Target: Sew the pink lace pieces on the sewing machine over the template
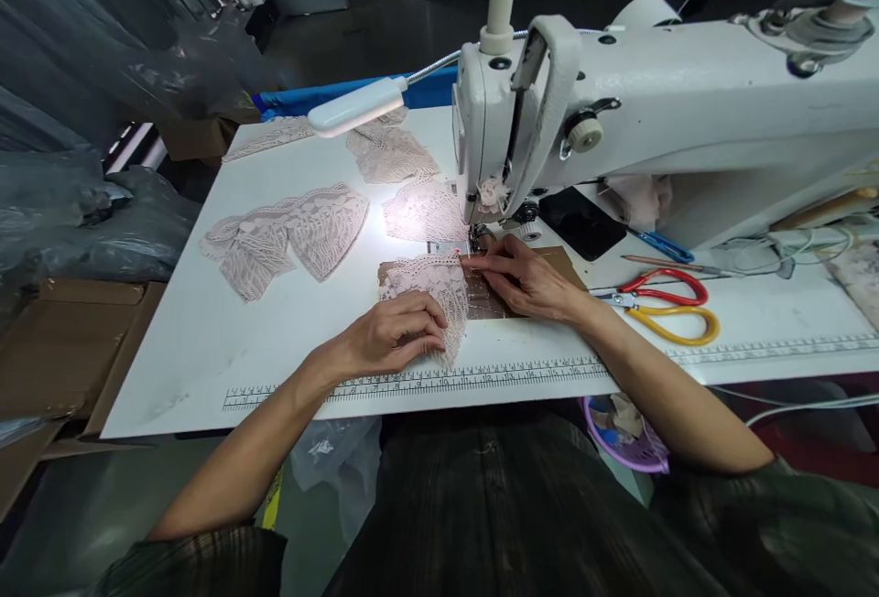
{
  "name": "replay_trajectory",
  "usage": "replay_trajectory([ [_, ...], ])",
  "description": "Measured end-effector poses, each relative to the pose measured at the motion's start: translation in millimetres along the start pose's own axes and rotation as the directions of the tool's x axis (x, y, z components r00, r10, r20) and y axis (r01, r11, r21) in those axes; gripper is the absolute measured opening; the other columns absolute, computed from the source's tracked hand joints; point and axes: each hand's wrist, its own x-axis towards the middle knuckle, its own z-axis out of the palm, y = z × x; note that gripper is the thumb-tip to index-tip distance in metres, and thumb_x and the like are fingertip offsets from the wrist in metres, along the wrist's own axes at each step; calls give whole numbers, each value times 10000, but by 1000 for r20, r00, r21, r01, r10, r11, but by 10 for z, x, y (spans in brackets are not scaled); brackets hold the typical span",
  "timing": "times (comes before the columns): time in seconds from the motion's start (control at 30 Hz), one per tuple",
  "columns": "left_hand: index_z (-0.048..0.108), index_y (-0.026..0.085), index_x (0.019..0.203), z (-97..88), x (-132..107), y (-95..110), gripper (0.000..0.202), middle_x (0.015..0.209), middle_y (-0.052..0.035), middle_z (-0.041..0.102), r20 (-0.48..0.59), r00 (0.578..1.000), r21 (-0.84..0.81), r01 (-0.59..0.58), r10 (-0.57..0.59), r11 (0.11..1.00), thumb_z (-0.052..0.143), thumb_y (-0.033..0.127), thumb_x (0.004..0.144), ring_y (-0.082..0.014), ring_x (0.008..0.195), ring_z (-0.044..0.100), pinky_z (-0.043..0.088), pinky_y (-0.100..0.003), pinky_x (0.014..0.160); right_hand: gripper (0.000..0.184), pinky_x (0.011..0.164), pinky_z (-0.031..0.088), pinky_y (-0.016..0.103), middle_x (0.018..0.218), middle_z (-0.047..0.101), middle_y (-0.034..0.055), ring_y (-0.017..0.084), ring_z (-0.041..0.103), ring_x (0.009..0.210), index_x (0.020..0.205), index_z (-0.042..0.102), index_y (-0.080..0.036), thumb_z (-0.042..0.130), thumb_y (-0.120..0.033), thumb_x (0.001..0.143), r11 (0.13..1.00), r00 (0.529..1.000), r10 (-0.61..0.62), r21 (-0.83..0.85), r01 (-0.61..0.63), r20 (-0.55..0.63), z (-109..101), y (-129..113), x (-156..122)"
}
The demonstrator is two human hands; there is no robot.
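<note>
Head view, seated at the desk [206,341]. My left hand [391,336] lay palm down on the near end of a pale pink lace piece [432,284], fingers curled in against the fabric; I could not tell whether a fold was pinched beneath them. My right hand [526,281] lay flat and open at 3 o'clock of the lace, fingers stretched toward 9 o'clock, with the tips pressing its far edge. The lace sat partly on a brown card [498,304]. Its far edge was just below the presser foot [477,235] of the white sewing machine [687,112], which stood at 12 to 2 o'clock. A gooseneck lamp [357,105] hung at 11 o'clock and threw a bright patch on a second lace piece [426,211] touching the machine base. More lace lay on the desk: a fanned stack [288,235] at 9 o'clock, well apart from my hands, and loose pieces [388,153] farther off at 11 o'clock. At 3 o'clock, past my right wrist, scissors with red and yellow handles [669,304] lay flat, with a pencil [659,263] and a blue clip [663,247] just beyond them. A dark phone [581,222] lay at 1 o'clock beside the machine base. A printed ruler strip [439,382] ran along the near desk edge, under my left wrist. A purple basket [628,452] hung below the edge at 5 o'clock.
</note>
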Motion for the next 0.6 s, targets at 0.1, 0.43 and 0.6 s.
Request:
replay_trajectory([
  [0.1,685,127,875,-1,16,-8,75,875,-100,680,-28,999,25,-32,33,999,624,128,917,-159,824,666,582,-283,700,325,920,485,445,1070,592,93,219,555,996,1190,706,-272,482,-240,956,998,998,-57,-16,58,18,22,-21,-16],
  [0.43,653,147,893,68,26,-15,23,914,-100,698,-45,991,154,-120,128,981,642,147,913,-165,830,686,604,-294,725,335,959,471,461,1087,610,106,244,542,1046,1135,725,-228,483,-174,909,998,998,-63,-28,63,6,69,11,-28],
  [0.6,645,128,999,91,26,-38,122,967,-125,708,28,982,249,-190,189,950,671,204,907,-192,868,698,618,-334,743,372,928,456,477,1106,600,101,250,536,1023,1208,697,-267,468,-185,926,994,997,-40,-95,46,62,49,-88,-21],
])
